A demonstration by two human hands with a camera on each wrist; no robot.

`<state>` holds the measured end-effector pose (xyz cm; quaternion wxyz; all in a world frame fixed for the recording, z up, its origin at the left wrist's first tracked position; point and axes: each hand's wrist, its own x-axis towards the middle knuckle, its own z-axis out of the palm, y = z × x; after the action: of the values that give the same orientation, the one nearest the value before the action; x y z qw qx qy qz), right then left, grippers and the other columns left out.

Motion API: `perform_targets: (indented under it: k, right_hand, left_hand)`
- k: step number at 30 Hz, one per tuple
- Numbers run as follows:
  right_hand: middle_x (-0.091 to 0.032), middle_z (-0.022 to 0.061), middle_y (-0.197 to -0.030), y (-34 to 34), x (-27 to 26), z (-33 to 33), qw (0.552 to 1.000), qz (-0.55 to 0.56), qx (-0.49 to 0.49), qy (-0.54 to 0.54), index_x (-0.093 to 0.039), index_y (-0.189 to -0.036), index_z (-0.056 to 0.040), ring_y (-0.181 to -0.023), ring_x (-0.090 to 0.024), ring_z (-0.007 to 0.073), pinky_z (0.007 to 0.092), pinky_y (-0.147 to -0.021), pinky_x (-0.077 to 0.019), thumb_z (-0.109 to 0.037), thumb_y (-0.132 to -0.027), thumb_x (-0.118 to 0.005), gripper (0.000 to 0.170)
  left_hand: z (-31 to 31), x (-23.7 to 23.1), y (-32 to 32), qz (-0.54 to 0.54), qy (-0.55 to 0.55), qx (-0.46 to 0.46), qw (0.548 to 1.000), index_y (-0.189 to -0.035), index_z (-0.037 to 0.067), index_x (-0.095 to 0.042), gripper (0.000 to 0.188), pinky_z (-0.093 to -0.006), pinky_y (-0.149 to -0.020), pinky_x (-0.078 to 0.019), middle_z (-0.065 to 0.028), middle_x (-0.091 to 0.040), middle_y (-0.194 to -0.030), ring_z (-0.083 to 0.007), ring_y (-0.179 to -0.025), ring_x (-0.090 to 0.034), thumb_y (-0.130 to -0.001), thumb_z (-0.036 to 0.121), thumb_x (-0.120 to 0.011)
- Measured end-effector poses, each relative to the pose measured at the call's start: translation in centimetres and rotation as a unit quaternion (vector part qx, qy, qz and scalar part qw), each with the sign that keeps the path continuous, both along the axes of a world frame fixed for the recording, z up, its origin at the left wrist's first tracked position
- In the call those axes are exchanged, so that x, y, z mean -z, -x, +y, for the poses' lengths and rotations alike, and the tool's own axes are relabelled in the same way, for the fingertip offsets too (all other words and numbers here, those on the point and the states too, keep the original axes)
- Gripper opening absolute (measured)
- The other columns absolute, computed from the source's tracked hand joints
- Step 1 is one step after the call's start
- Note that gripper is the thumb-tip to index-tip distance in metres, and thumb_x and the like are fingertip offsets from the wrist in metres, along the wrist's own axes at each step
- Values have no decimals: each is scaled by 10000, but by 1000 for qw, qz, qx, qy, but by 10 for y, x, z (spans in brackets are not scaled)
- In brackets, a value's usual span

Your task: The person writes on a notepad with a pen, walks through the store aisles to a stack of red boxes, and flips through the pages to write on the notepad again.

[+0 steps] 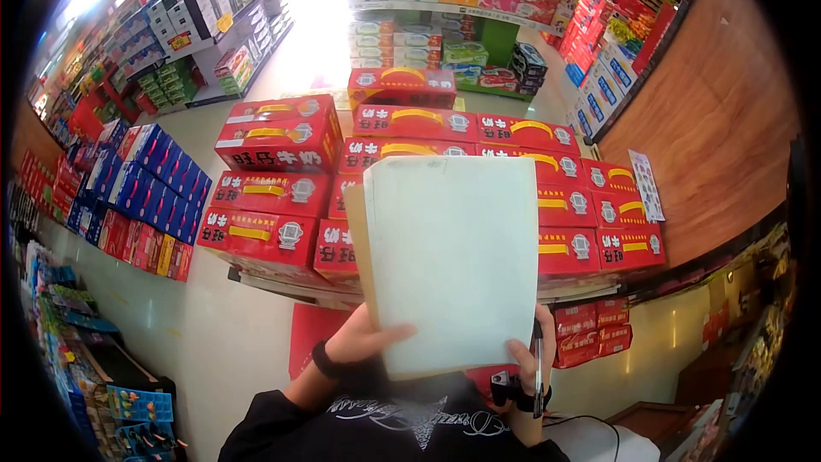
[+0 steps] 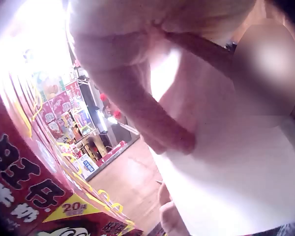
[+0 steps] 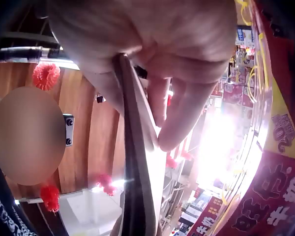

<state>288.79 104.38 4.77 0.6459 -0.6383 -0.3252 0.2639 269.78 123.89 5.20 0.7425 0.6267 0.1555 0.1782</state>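
A stack of white paper sheets (image 1: pixel 453 265) stands tilted up in front of the chest, with a brown sheet or folder (image 1: pixel 361 248) showing behind its left edge. My left hand (image 1: pixel 363 340) grips the lower left edge, its thumb lying on the front sheet. At the lower right edge my right hand (image 1: pixel 528 359) pinches the stack, thumb in front. A pen (image 1: pixel 538 381) runs alongside that hand. The right wrist view shows the stack edge-on (image 3: pixel 137 147) between thumb and fingers (image 3: pixel 179 118). In the left wrist view, fingers (image 2: pixel 152 118) reach round the sheets.
Red milk cartons (image 1: pixel 419 124) with yellow handles are piled just beyond the paper. Blue boxes (image 1: pixel 150 180) stand on the left, and more red cartons (image 1: pixel 590 334) sit low at right. A wooden panel (image 1: pixel 701 128) rises at the right; shop shelves stand behind.
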Motion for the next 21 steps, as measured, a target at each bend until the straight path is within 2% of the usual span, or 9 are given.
perform_targets:
  k: [4, 7, 13, 16, 19, 21]
  right_hand:
    - [-526, 132, -1148, -3, 4, -10, 999, 20, -47, 4, -396, -1265, 27, -1048, -505, 213, 329, -925, -378, -75, -725, -680, 618]
    - [-525, 133, -1157, -6, 7, -12, 993, 69, -86, -49, -401, -1269, 42, -1060, -500, 212, 325, -930, -374, -54, -713, -690, 633]
    - [-561, 114, -1094, -8, 9, -18, 991, 87, -103, -9, -413, -1255, 59, -1032, -512, 172, 298, -913, -375, 9, -728, -663, 585]
    - [-577, 107, -1068, -4, 8, -16, 992, 81, -93, -12, -432, -1219, 51, -996, -523, 152, 286, -893, -381, 53, -728, -641, 533]
    - [-590, 106, -1035, -6, 19, -17, 990, 58, -125, -1, -447, -1172, 30, -968, -532, 144, 285, -875, -390, 67, -722, -640, 491]
    - [-596, 106, -1006, -4, 10, -12, 989, 36, -143, 34, -440, -1162, 16, -945, -540, 145, 286, -862, -398, 63, -726, -640, 482]
  left_hand:
    - [-8, 5, 1, 6, -11, -21, 1000, -1148, -28, -475, 367, -290, -825, -430, -69, -561, -1050, -143, -962, -523, -802, 1, -591]
    - [-11, 7, 3, -3, 7, -31, 999, -1156, -25, -470, 377, -291, -823, -430, -68, -561, -1049, -141, -962, -522, -798, -1, -587]
    - [-17, 12, 8, -5, 36, -32, 999, -1172, -23, -461, 392, -293, -833, -427, -67, -560, -1057, -140, -976, -516, -801, 5, -585]
    - [-19, 7, 11, 6, 71, -46, 996, -1179, -18, -461, 382, -295, -840, -426, -65, -558, -1069, -140, -984, -513, -818, 21, -578]
    - [-17, 4, 14, 5, 103, -52, 993, -1187, -16, -460, 371, -296, -843, -426, -62, -557, -1079, -138, -990, -513, -840, 48, -572]
    - [-12, 10, 18, 9, 74, -48, 996, -1187, -17, -461, 361, -295, -840, -428, -58, -559, -1076, -136, -986, -515, -851, 62, -566]
